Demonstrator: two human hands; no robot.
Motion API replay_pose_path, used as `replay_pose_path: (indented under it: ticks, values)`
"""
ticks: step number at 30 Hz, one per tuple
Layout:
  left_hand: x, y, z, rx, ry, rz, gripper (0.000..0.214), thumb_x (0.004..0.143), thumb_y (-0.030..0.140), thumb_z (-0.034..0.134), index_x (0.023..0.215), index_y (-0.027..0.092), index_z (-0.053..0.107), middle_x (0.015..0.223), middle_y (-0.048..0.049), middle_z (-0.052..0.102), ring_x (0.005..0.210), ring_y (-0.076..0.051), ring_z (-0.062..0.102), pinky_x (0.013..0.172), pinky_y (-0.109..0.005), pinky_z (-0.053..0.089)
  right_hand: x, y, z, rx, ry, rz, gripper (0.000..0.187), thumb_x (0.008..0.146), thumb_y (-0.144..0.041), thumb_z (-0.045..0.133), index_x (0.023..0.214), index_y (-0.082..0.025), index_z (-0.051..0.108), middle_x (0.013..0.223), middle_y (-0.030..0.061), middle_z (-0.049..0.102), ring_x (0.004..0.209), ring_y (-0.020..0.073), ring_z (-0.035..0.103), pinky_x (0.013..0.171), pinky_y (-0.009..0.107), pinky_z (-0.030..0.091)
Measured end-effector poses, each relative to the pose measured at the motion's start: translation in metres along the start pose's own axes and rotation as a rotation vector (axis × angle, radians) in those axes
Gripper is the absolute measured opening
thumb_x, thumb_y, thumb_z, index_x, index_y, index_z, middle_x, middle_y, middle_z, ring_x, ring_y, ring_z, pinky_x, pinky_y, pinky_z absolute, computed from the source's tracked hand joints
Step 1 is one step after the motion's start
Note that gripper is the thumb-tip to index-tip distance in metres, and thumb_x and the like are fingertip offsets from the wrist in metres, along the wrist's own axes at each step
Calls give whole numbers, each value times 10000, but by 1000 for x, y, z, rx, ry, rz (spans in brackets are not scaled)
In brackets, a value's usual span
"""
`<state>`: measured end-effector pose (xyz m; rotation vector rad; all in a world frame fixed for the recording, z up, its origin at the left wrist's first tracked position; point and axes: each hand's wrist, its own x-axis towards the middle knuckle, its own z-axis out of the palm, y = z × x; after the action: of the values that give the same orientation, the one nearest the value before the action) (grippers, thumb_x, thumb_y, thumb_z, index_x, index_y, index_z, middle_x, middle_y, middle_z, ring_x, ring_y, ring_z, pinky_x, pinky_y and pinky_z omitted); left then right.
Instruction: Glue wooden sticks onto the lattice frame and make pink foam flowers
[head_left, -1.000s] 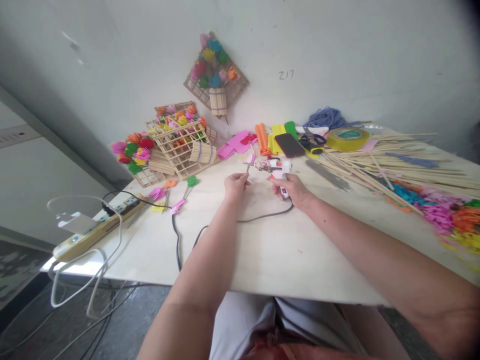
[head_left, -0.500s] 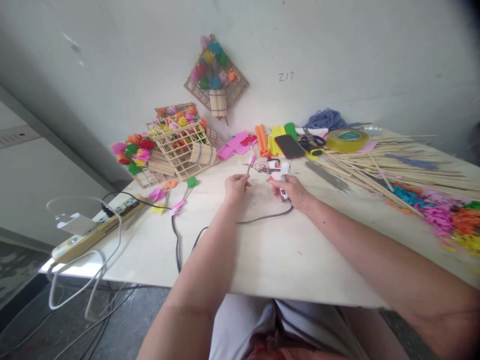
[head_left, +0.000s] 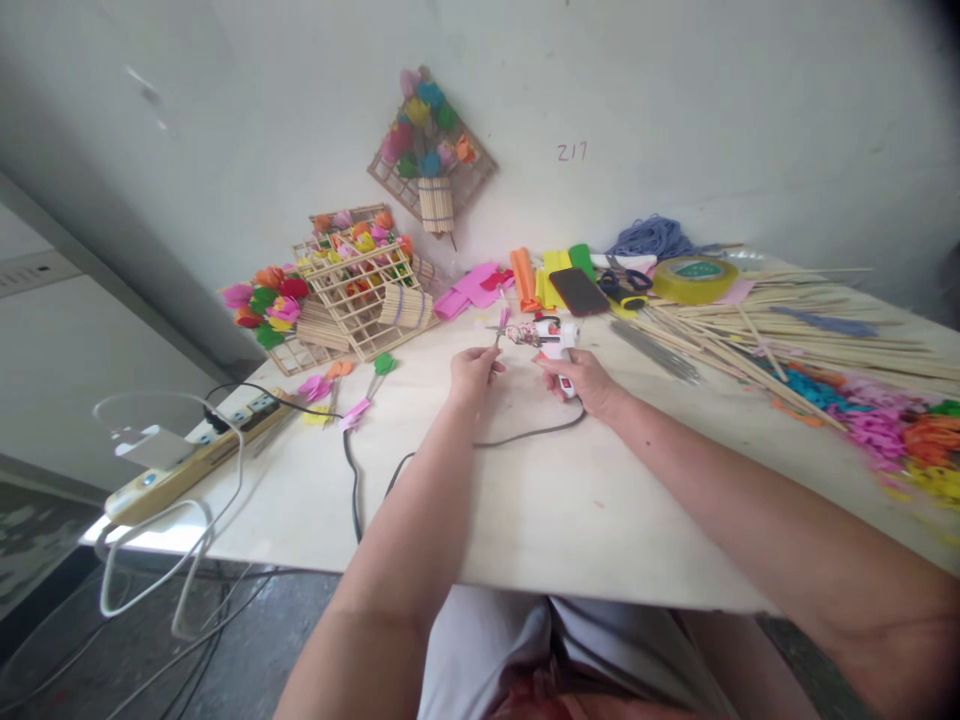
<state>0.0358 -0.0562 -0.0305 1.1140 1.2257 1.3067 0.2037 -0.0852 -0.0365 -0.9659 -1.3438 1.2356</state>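
Note:
My right hand point(head_left: 583, 382) is wrapped round the handle of a white hot glue gun point(head_left: 559, 343), its nozzle end pointing left. Between the thumb and fingers of my left hand point(head_left: 475, 374) is the thin stem of a small pink paper flower point(head_left: 505, 315). The glue gun's tip is right by the flower's base; whether they touch is too small to tell. From the gun's grip a black cord point(head_left: 525, 437) runs left across the table, passing behind my left forearm.
Finished paper flowers point(head_left: 384, 364) lie left of my hands, near a power strip point(head_left: 195, 460) with loose cables. Stick lattices point(head_left: 367, 300) with flowers lean at the back left. Behind the gun are a phone point(head_left: 579, 292), scissors point(head_left: 626, 285) and tape point(head_left: 695, 280); wooden sticks point(head_left: 825, 340) spread right.
Both hands stay almost in place, with the pink flower and the glue gun still held. The pink flower's head has shifted very slightly at the gun's tip.

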Motion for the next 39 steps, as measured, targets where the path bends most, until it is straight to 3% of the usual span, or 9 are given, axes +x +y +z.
replay_pose_path:
  ticks: [16, 39]
  values:
    - [-1, 5, -3, -223, -105, -93, 122, 712, 189, 600, 771, 106, 533, 480, 29, 497, 334, -13, 337, 331, -148, 122, 1, 2, -1, -5, 3, -10, 254, 666, -372, 651, 681, -131, 571, 477, -18, 537, 313, 72, 420, 296, 205, 277]
    - [0, 0, -3, -110, -81, -41, 144, 696, 232, 623, 738, 115, 550, 481, 26, 516, 337, -24, 364, 326, -160, 165, 0, 0, 0, 17, 13, -9, 249, 656, -365, 655, 675, -130, 575, 472, -17, 537, 312, 71, 413, 306, 206, 280]
